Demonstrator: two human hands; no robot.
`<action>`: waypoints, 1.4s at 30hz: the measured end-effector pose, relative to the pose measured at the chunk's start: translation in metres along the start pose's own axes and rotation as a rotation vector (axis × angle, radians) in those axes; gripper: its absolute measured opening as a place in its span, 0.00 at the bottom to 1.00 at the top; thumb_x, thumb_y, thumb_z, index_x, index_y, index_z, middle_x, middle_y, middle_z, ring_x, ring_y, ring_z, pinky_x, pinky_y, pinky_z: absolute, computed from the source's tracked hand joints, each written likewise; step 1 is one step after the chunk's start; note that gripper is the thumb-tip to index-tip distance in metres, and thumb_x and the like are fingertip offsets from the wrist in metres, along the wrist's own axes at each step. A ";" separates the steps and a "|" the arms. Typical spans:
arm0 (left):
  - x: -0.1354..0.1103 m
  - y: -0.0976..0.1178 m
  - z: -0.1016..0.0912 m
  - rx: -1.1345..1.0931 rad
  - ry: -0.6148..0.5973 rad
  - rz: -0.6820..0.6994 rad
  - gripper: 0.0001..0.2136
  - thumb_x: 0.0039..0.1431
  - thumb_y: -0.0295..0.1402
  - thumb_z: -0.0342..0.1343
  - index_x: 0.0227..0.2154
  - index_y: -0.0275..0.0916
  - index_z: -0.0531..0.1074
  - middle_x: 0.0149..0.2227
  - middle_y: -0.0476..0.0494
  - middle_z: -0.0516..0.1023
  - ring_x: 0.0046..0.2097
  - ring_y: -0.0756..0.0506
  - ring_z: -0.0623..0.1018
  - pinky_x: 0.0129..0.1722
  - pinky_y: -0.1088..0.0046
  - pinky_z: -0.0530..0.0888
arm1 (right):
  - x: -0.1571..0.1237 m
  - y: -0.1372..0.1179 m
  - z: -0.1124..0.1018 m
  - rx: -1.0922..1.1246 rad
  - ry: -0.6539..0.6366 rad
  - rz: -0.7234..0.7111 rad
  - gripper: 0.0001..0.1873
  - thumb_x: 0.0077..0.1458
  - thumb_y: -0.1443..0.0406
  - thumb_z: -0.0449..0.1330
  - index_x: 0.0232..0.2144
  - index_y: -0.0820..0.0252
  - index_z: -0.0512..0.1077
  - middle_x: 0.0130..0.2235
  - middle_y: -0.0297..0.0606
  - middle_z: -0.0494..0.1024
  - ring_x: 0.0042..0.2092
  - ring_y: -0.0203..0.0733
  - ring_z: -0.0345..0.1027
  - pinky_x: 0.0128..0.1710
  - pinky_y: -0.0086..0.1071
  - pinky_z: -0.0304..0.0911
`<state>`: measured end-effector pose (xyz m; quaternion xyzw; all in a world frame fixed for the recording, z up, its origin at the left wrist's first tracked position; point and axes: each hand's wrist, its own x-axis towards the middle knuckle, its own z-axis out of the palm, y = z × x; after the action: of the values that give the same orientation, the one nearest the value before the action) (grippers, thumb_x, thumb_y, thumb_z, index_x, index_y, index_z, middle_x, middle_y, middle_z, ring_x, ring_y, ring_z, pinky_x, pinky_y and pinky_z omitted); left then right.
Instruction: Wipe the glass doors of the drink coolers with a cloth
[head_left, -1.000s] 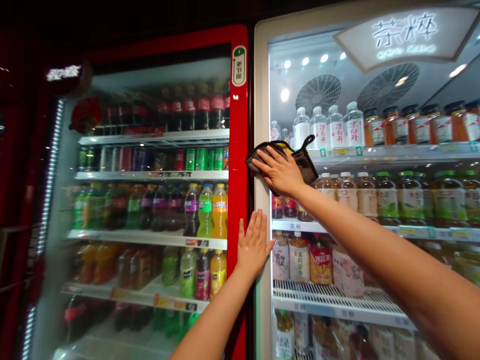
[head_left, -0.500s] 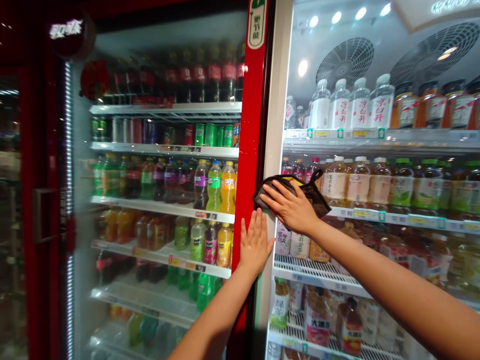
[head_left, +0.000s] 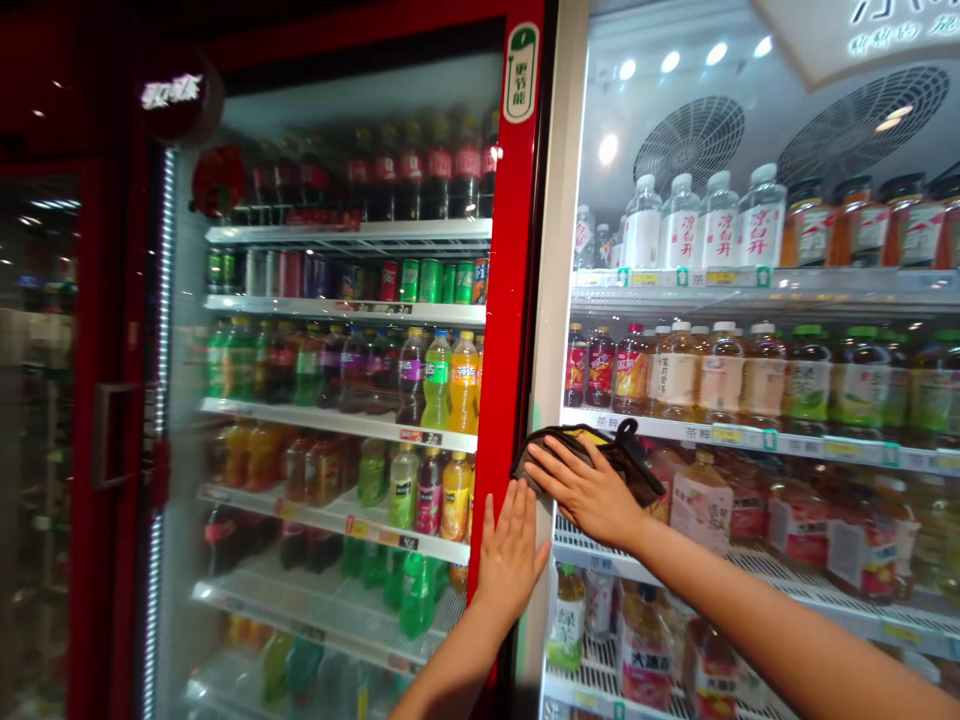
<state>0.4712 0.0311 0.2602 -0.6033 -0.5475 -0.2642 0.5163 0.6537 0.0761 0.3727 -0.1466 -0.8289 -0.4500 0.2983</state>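
Note:
My right hand (head_left: 589, 490) presses a dark cloth (head_left: 639, 482) with a black edge and hanging loop against the white door frame (head_left: 562, 150) of the right-hand fridge. The fingers lie spread over the cloth, and a yellow patch shows at its top edge. Just below and to the left, my left hand (head_left: 511, 550) rests flat with fingers stretched upward, at the seam between the white frame and the red frame (head_left: 506, 300). It holds nothing. The left fingertips come close to the cloth's lower edge; whether they touch it I cannot tell.
Behind the left glass stand shelves of soda bottles (head_left: 463, 385) and cans (head_left: 430, 281). The right fridge holds water bottles (head_left: 762, 215) and tea bottles (head_left: 808, 375), under round fan grilles (head_left: 690, 140). A metal door handle (head_left: 112, 435) is at far left.
My right hand and the cloth have slid down the white frame. My left hand has also moved lower, staying beneath the cloth. The view has shifted slightly.

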 end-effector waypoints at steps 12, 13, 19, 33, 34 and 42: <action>0.122 -0.020 -0.034 -0.070 0.045 -0.036 0.39 0.67 0.49 0.46 0.70 0.29 0.38 0.72 0.32 0.44 0.74 0.40 0.39 0.71 0.49 0.43 | 0.090 0.104 -0.049 -0.085 0.097 0.267 0.29 0.64 0.63 0.52 0.66 0.49 0.60 0.70 0.35 0.55 0.71 0.48 0.46 0.68 0.56 0.39; 0.124 -0.020 -0.037 -0.076 0.054 -0.045 0.40 0.67 0.49 0.46 0.70 0.29 0.37 0.72 0.32 0.44 0.74 0.40 0.39 0.72 0.49 0.44 | 0.084 0.104 -0.049 -0.099 0.123 0.330 0.29 0.64 0.63 0.53 0.67 0.50 0.59 0.70 0.36 0.55 0.71 0.50 0.45 0.68 0.57 0.39; 0.106 -0.025 -0.037 -0.087 0.077 -0.026 0.38 0.68 0.47 0.45 0.71 0.31 0.36 0.73 0.35 0.46 0.74 0.40 0.42 0.71 0.50 0.46 | 0.023 0.053 -0.026 -0.141 0.154 0.440 0.32 0.62 0.62 0.55 0.67 0.50 0.58 0.70 0.39 0.57 0.71 0.52 0.46 0.69 0.57 0.33; 0.145 0.004 -0.029 -0.208 0.122 0.049 0.41 0.66 0.44 0.49 0.71 0.35 0.33 0.73 0.36 0.46 0.73 0.40 0.45 0.71 0.55 0.50 | -0.016 0.080 -0.036 -0.202 0.195 0.605 0.32 0.63 0.60 0.54 0.68 0.47 0.56 0.70 0.38 0.56 0.71 0.53 0.46 0.66 0.59 0.40; 0.147 0.005 -0.029 -0.214 0.128 0.056 0.41 0.66 0.44 0.50 0.71 0.35 0.32 0.73 0.36 0.46 0.73 0.40 0.45 0.71 0.54 0.49 | -0.015 0.082 -0.037 -0.197 0.158 0.549 0.31 0.63 0.60 0.54 0.68 0.46 0.57 0.70 0.37 0.56 0.71 0.52 0.45 0.67 0.58 0.39; 0.177 0.033 -0.033 -0.235 0.151 0.070 0.37 0.68 0.45 0.46 0.71 0.36 0.33 0.72 0.37 0.48 0.73 0.41 0.45 0.71 0.50 0.47 | -0.023 0.147 -0.068 -0.245 0.232 0.671 0.30 0.66 0.59 0.51 0.68 0.47 0.56 0.70 0.38 0.56 0.71 0.52 0.46 0.66 0.58 0.44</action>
<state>0.5562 0.0737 0.4165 -0.6568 -0.4508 -0.3531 0.4906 0.7716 0.1011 0.4835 -0.3927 -0.6354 -0.4365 0.5016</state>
